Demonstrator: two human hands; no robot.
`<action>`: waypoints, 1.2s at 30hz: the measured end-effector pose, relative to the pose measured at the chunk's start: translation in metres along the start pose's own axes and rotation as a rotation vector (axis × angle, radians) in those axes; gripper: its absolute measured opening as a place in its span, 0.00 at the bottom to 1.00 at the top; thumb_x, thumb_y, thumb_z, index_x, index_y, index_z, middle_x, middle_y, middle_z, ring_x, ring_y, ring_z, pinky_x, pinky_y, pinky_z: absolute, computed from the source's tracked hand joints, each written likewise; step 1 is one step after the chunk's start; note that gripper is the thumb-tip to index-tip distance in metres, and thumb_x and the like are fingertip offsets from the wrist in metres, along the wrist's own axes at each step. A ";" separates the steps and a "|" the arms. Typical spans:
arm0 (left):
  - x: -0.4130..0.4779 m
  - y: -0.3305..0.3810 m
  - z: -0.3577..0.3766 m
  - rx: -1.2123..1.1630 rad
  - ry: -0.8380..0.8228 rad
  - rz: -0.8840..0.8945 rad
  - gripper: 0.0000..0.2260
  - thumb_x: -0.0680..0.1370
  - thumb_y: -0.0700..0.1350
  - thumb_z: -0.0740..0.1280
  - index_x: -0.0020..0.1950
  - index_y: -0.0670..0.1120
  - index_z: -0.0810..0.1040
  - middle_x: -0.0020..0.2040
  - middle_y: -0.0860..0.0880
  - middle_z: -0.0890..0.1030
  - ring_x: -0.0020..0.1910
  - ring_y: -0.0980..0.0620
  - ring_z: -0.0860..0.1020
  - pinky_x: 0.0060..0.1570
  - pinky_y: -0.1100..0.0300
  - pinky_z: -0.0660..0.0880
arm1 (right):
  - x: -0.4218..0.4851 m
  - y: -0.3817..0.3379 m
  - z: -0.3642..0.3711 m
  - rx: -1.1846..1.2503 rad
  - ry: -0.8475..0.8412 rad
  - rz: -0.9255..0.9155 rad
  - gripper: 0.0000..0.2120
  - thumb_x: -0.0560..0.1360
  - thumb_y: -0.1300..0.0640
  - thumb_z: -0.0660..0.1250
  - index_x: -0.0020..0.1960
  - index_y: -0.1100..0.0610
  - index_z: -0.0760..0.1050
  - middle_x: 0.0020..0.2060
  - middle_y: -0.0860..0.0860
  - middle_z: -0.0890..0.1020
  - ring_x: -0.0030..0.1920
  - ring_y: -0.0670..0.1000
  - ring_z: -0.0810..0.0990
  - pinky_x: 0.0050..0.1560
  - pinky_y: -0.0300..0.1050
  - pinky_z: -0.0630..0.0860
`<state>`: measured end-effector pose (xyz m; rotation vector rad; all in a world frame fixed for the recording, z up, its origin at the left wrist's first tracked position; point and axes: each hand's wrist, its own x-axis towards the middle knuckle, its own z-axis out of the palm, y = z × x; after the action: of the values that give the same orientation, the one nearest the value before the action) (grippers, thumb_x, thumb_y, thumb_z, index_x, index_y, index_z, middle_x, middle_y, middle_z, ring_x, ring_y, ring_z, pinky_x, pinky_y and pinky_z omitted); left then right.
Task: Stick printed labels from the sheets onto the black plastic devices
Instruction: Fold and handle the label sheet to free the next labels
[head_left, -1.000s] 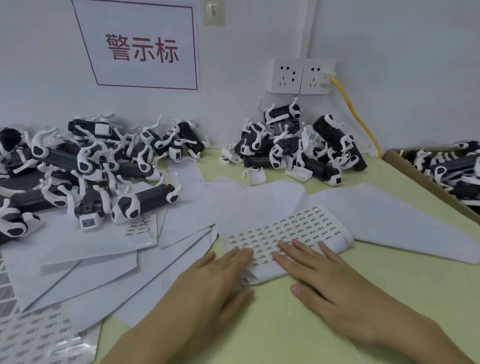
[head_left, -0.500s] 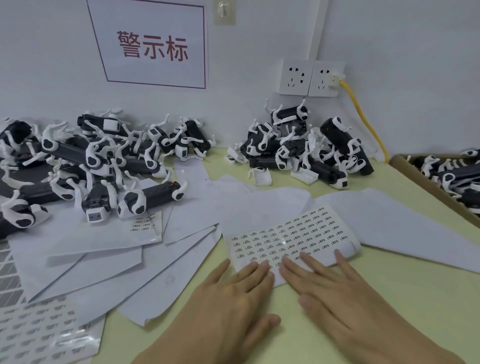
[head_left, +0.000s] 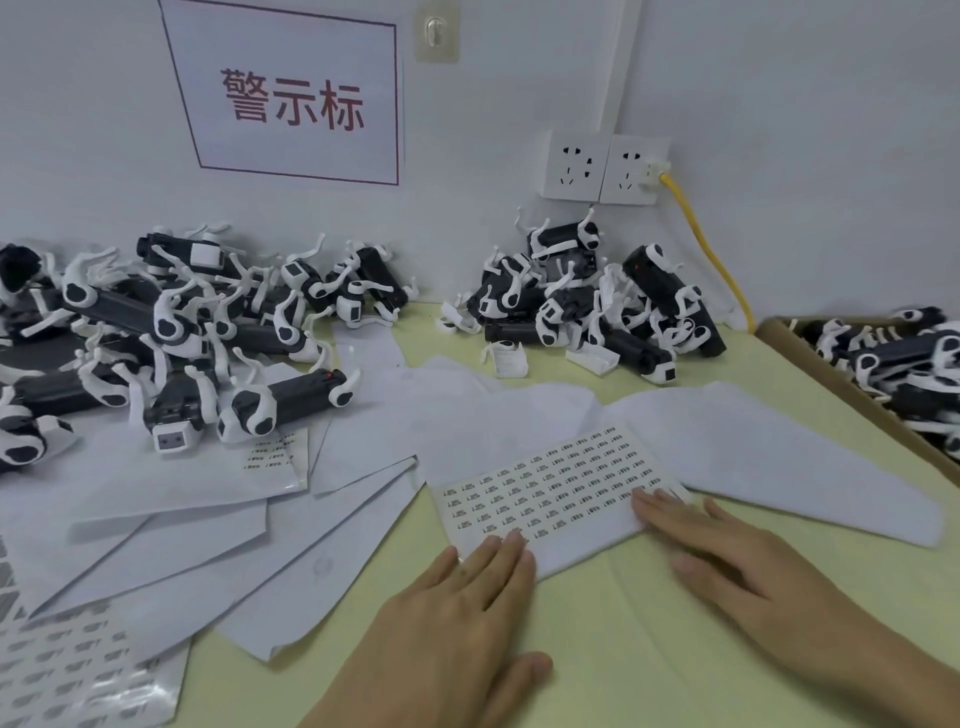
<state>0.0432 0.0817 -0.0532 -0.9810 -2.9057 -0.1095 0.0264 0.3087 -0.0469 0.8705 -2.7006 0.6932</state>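
Observation:
A sheet of small printed labels (head_left: 561, 486) lies flat on the yellow-green table (head_left: 649, 623) in front of me. My left hand (head_left: 457, 618) lies flat with straight fingers, its fingertips on the sheet's near left corner. My right hand (head_left: 727, 556) is also flat, fingertips pressing the sheet's right end. Neither hand holds anything. Black plastic devices with white clips lie in a big heap at the left (head_left: 156, 332) and a smaller heap at the back centre (head_left: 587, 301). One device (head_left: 291, 397) lies nearest, at the front of the left heap.
Several blank white backing sheets (head_left: 218, 530) fan out at left and behind the label sheet. Another label sheet (head_left: 72, 670) lies at the bottom left. A cardboard box (head_left: 852, 384) with more devices stands at right. A yellow cable (head_left: 711, 249) hangs from wall sockets.
My hands have slid apart along the label sheet: the left toward its left corner, the right toward its right end. The sheet now lies flatter, and the view has tilted down.

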 end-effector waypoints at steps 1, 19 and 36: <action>0.001 0.000 0.000 -0.003 0.006 -0.006 0.28 0.74 0.64 0.52 0.56 0.55 0.87 0.59 0.56 0.84 0.56 0.61 0.83 0.51 0.65 0.81 | -0.027 0.030 -0.033 0.325 -0.009 0.372 0.21 0.81 0.55 0.64 0.71 0.38 0.71 0.69 0.26 0.69 0.73 0.31 0.64 0.72 0.25 0.53; 0.062 -0.075 -0.044 -0.174 -0.075 -0.300 0.30 0.79 0.59 0.68 0.79 0.56 0.64 0.70 0.56 0.73 0.67 0.53 0.73 0.68 0.53 0.67 | 0.012 0.071 -0.033 -0.227 -0.087 0.515 0.18 0.84 0.44 0.55 0.73 0.40 0.68 0.75 0.34 0.67 0.78 0.38 0.57 0.78 0.44 0.39; 0.079 -0.080 -0.015 -0.959 0.289 -0.351 0.07 0.75 0.40 0.75 0.40 0.50 0.83 0.35 0.52 0.83 0.32 0.59 0.77 0.37 0.65 0.75 | 0.093 0.019 0.024 0.154 0.227 0.031 0.18 0.73 0.60 0.75 0.61 0.50 0.81 0.58 0.43 0.78 0.62 0.42 0.75 0.67 0.50 0.70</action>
<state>-0.0675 0.0644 -0.0350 -0.4029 -2.6486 -1.6031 -0.0610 0.2648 -0.0427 0.7348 -2.4899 0.9554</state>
